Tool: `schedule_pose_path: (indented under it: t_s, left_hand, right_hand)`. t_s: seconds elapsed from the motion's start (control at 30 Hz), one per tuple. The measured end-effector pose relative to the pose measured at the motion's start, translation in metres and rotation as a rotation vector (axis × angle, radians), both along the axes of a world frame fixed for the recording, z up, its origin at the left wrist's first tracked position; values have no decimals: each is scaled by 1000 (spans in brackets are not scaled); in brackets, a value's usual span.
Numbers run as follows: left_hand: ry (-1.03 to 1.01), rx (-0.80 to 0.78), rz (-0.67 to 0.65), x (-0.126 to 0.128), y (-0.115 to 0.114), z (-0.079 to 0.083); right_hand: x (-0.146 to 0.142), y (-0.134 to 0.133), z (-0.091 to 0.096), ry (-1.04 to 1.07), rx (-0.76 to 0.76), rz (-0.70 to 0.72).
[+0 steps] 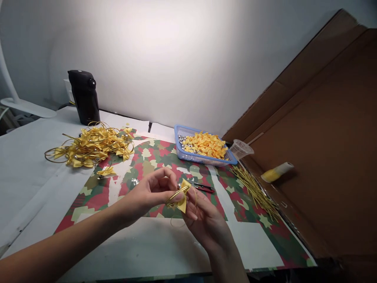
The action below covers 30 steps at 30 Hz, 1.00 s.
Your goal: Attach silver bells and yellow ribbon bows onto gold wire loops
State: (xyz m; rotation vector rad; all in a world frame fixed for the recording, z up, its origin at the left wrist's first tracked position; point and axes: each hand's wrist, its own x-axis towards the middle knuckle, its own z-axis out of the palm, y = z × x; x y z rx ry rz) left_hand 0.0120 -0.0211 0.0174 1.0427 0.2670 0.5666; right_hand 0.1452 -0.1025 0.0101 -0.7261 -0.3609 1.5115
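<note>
Closest to the camera, the person's bare left hand (149,192) reaches in from the lower left, its fingers curled and pinching a gold wire loop (174,197) against a yellow ribbon bow (183,196) with a silver bead (179,186) at its top. The bow sits between both hands, and the right hand (207,222) comes up from below, its fingers (191,206) bent closed around the ribbon and wire. Farther left, a white lamp base (23,108) stands on a white table cover (26,177) near a black appliance (85,96). A tangled pile of finished wire-and-ribbon bows (94,147) lies in front of it, partly on a camouflage-print sheet (147,157), with a loose bow (106,171) beside it. Beyond the hands are red-handled snips (203,188) and a blue plastic basket (191,157) of ribbon pieces (206,144) and silver beads (184,145). Rightward lie a clear plastic cup (240,149), a bundle of thin yellow sticks (255,192), and a yellow-and-white tube (277,172) on a brown cardboard sheet (309,118).
</note>
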Motion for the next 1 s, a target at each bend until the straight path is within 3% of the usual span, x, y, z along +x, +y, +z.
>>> schedule_pose_path:
  t_s: [0.23,0.43,0.6,0.77,1.0]
  left_hand:
    - [11,6,-3,1,1,-2]
    - [101,59,106,1,4,-4]
    - [221,173,254,3,6,-3]
    - [265,350,233,2,0,-6]
    - [290,365,178,3,-4,-8]
  right_hand:
    - [-2,-3,-3,-58,-8,2]
    - [3,-8,-6,-479,-5,-205]
    - [12,-13,-7,-1099,240,-568]
    - [8,-13,-6,-1610,574,-538]
    - [10,-9,-8,-1775,637,-544]
